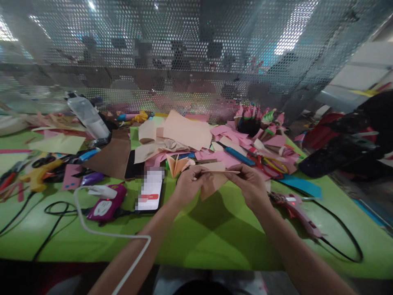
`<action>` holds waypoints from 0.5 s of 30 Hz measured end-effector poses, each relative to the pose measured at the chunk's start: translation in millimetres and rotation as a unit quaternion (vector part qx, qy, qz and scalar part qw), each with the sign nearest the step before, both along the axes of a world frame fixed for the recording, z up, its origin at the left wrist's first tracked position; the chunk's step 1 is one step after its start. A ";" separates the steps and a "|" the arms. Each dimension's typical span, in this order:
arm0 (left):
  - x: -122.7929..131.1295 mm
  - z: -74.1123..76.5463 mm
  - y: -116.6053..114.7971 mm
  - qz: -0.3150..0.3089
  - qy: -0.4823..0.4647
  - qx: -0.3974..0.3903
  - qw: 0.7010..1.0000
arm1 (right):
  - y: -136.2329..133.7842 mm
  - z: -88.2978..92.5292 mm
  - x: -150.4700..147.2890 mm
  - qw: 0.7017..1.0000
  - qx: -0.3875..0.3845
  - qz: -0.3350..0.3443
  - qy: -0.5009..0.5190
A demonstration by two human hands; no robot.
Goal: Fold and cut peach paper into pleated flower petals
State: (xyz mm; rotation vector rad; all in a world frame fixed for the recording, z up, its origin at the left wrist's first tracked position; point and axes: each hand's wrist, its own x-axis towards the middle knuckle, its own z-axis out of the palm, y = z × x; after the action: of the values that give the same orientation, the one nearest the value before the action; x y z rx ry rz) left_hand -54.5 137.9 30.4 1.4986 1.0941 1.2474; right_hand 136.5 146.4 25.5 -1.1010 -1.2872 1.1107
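Both my hands meet above the green table (215, 233) and pinch one folded peach paper piece (212, 180). My left hand (189, 184) grips its left end with curled fingers. My right hand (249, 184) holds its right end, fingers pressed together along the top fold. A peach folded fan shape (177, 164) lies just behind my left hand. Behind that, a heap of peach and pink paper sheets (184, 133) spreads over the table's middle.
A phone (150, 190) and a purple power bank (106, 203) with a white cable lie to the left. A pink glue gun (296, 209) with black cord lies to the right. Scissors (270, 164), a blue cutter (238, 155), a bottle (87, 114) and paper flowers (258, 119) stand behind.
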 end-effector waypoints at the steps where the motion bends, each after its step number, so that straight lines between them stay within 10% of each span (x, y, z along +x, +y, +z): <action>1: 0.4 -1.6 0.6 -0.003 -0.010 -0.006 1.000 | 0.2 -0.9 -1.0 1.000 -0.002 -0.009 0.003; 15: 9.0 -10.5 0.2 0.031 -0.145 -0.089 0.985 | -4.3 -1.9 -14.6 0.991 -0.090 0.093 0.035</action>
State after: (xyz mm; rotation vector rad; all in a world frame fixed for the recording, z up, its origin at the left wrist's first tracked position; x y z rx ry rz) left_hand -45.5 138.1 19.9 1.1163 1.0331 1.3264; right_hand 121.9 142.0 23.6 -1.0791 -1.2720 1.4165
